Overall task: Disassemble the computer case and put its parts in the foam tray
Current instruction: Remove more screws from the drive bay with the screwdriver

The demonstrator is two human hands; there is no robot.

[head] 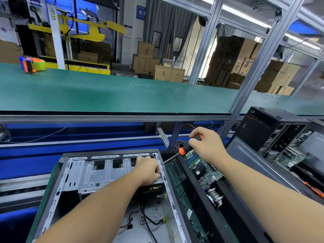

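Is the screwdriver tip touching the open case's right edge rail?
Touching. In the head view, the screwdriver, gripped by the right hand, has its shaft tip meeting the case rail with no visible gap.

Open computer case [105, 181] lying flat at 6 o'clock, side panel off. Left hand [149, 171] grips the silver drive cage [105, 174] at its right edge. Right hand [206, 146] holds orange-black screwdriver [185, 149], tip on the case's right rail at about 1 o'clock of the left hand. Motherboard [201, 169] in black foam tray [233, 216] at 4 o'clock. Second tower [270, 128] at 3 o'clock, tape dispenser [31, 64] at 10 o'clock
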